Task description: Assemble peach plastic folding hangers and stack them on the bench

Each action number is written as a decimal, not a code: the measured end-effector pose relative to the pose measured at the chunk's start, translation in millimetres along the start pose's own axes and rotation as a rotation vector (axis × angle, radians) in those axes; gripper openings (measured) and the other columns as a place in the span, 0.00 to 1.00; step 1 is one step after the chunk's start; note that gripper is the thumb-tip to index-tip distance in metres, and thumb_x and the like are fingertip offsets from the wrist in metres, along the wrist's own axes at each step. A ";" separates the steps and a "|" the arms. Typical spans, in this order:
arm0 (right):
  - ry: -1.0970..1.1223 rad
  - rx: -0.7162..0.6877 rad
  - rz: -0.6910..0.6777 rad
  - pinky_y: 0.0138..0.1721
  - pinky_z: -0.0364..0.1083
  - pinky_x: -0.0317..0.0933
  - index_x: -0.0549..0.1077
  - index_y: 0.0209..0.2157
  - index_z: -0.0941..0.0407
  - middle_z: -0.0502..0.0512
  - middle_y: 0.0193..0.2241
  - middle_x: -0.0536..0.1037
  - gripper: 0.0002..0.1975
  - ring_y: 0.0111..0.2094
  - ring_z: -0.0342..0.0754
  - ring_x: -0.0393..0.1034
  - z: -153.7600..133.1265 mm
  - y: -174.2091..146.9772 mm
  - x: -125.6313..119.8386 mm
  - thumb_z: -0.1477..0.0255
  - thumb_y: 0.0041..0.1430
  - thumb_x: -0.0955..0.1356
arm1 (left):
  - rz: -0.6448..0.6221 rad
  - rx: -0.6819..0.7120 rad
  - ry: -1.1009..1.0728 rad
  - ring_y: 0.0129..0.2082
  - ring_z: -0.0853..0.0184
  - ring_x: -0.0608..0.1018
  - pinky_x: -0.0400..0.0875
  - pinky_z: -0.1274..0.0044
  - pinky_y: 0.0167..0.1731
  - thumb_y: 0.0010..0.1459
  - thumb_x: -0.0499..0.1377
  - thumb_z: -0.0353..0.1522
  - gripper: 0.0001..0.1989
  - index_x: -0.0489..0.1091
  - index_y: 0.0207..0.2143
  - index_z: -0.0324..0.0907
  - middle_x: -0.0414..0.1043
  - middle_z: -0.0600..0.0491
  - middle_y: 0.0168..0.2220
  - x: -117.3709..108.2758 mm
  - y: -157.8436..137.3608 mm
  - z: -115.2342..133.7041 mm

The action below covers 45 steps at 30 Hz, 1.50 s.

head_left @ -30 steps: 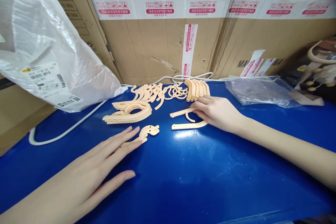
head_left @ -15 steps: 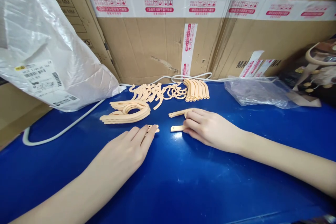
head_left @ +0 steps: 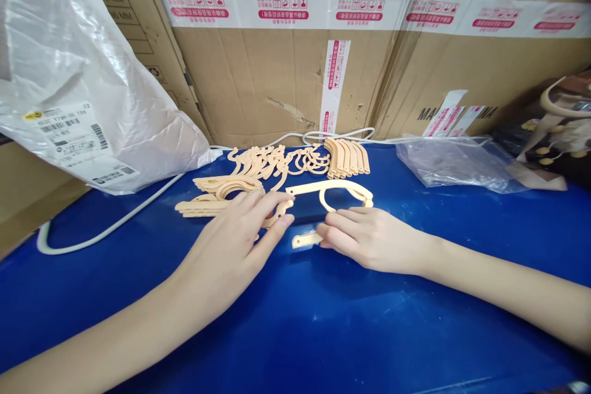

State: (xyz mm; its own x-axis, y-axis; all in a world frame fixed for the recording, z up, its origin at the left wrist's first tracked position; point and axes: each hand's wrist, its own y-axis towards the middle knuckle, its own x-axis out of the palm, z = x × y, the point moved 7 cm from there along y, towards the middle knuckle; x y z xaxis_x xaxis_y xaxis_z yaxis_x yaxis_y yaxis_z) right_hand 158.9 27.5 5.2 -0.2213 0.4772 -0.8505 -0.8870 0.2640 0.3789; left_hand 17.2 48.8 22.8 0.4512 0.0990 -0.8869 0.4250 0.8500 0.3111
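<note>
My left hand point(head_left: 235, 231) has thumb and index finger closed around a short, curved beige plastic hanger piece point(head_left: 280, 212); its lower part is hidden by the fingers. My right hand point(head_left: 364, 237) pinches a straight beige hanger arm point(head_left: 305, 240), whose holed end points left toward my left thumb. Just behind the right hand, a longer curved hanger arm point(head_left: 323, 186) reaches left, with a thin ring-like part under it. Its left end is close to my left index fingertip. Partly behind my left hand lies a stack of curved hanger arms point(head_left: 198, 208).
Farther back on the blue table point(head_left: 295, 332) are a heap of hanger hooks point(head_left: 258, 161) and a row of hanger arms point(head_left: 348, 157). A plastic bag point(head_left: 452, 163) lies right, a large white bag point(head_left: 101, 92) stands left beside a white cable point(head_left: 106, 234). Cardboard boxes point(head_left: 268, 80) stand behind.
My left hand has moved up and right, lifting the small curved piece toward the right-hand parts. My right hand has shifted slightly, exposing more of the longer arm behind it and tilting the straight one.
</note>
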 end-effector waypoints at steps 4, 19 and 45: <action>0.026 0.037 -0.005 0.22 0.44 0.54 0.67 0.39 0.60 0.47 0.24 0.70 0.12 0.19 0.41 0.61 1.7 1.1 1.0 0.73 0.70 0.55 | -0.069 0.054 -0.023 0.39 0.63 0.72 0.67 0.70 0.39 0.68 0.45 0.39 0.14 0.65 0.36 0.42 0.67 0.54 0.34 9.9 -3.8 1.2; 0.021 0.096 0.189 0.21 0.43 0.55 0.74 0.38 0.59 0.46 0.20 0.73 0.15 0.18 0.40 0.62 3.2 -0.7 -10.9 0.65 0.68 0.60 | -0.075 0.329 0.180 0.33 0.65 0.77 0.66 0.75 0.25 0.69 0.39 0.34 0.15 0.63 0.44 0.42 0.74 0.52 0.39 16.7 -19.2 12.2; 0.228 0.174 0.076 0.24 0.42 0.55 0.73 0.36 0.59 0.48 0.24 0.74 0.18 0.20 0.41 0.63 3.6 2.7 -5.2 0.65 0.69 0.57 | -0.028 0.463 0.469 0.15 0.67 0.73 0.52 0.77 0.13 0.69 0.37 0.33 0.18 0.60 0.30 0.42 0.67 0.56 0.19 18.7 -19.4 21.1</action>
State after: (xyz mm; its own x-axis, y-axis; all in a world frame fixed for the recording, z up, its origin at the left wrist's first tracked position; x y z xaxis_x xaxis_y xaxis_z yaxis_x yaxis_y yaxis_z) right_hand 159.2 28.8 12.0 -0.3869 0.3056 -0.8700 -0.7860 0.3841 0.4845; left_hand 33.9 23.2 7.4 0.0899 0.3835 -0.9192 0.7723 0.5559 0.3075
